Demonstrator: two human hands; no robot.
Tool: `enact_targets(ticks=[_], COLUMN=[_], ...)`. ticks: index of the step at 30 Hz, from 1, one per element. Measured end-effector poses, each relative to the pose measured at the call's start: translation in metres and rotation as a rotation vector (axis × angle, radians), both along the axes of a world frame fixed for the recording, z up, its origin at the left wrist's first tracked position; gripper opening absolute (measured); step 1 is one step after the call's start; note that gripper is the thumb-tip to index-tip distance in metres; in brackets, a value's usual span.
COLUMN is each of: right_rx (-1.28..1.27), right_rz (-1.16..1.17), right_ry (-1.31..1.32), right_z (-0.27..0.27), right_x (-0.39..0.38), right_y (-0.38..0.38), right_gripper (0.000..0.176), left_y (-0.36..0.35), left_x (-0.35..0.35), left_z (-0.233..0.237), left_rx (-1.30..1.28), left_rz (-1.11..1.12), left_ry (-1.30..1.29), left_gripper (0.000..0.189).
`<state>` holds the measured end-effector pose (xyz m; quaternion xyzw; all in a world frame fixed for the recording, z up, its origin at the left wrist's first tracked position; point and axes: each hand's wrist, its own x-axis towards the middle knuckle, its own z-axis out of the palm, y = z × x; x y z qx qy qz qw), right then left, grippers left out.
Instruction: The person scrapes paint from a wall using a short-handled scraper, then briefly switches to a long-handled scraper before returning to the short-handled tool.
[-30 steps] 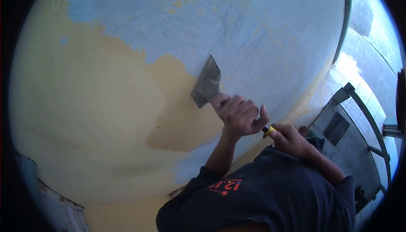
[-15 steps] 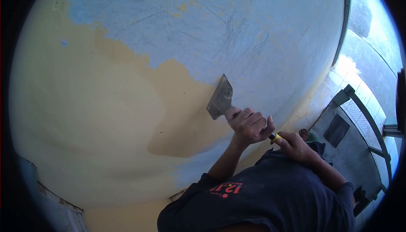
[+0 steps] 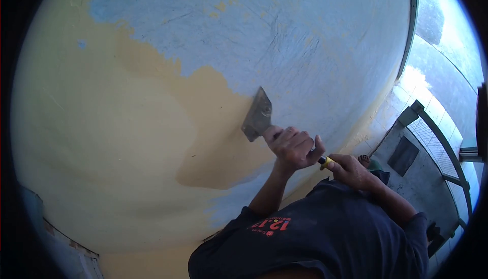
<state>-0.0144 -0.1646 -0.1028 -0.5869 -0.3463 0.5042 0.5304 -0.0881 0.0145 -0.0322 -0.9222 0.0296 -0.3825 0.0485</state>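
Observation:
A wide-bladed scraper [image 3: 257, 115] lies against the wall, at the border between yellow paint [image 3: 208, 126] and a bare blue-grey area [image 3: 315, 70]. My left hand [image 3: 295, 148] is wrapped round the scraper's handle close behind the blade, its fingers closed. Lower and to the right, my right hand [image 3: 352, 171] grips the rear of the same handle, where a bit of yellow and black shows between the hands. The rest of the handle is hidden by my fingers.
On the right stands a metal-framed gate or rail [image 3: 442, 136] beside a tiled floor edge [image 3: 404, 98]. A foot [image 3: 364, 160] shows below my right hand. Yellow flecks [image 3: 221, 6] dot the blue-grey wall. My dark shirt [image 3: 325, 233] fills the bottom.
Both hands and the scraper have shifted slightly left and up along the wall. The grip on the handle looks the same.

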Motion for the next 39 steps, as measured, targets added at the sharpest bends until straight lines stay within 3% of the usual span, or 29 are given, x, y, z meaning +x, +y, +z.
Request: enact_targets(ticks=[3, 7, 20, 34, 39], right_rx=[0.008, 0.004, 0.005, -0.021, 0.013], right_rz=[0.035, -0.019, 0.087, 0.049, 0.055], right_ry=[-0.015, -0.012, 0.078, 0.129, 0.138], right_z=[0.002, -0.009, -0.006, -0.015, -0.01], right_x=[-0.004, -0.01, -0.008, -0.01, -0.015], right_y=[-0.001, -0.007, -0.001, -0.009, -0.005], right_gripper=[0.049, 0.049, 0.053, 0.053, 0.053], left_y=[0.001, -0.004, 0.003, -0.006, 0.0], left_x=[-0.003, -0.004, -0.005, -0.005, -0.004], left_z=[0.016, -0.007, 0.007, -0.009, 0.005], left_rx=[0.029, -0.032, 0.016, -0.068, 0.005], left_rz=[-0.013, -0.003, -0.005, 0.0, -0.008], left_ry=[0.006, 0.003, 0.021, 0.035, 0.013], left_gripper=[0.036, 0.036, 0.036, 0.035, 0.037])
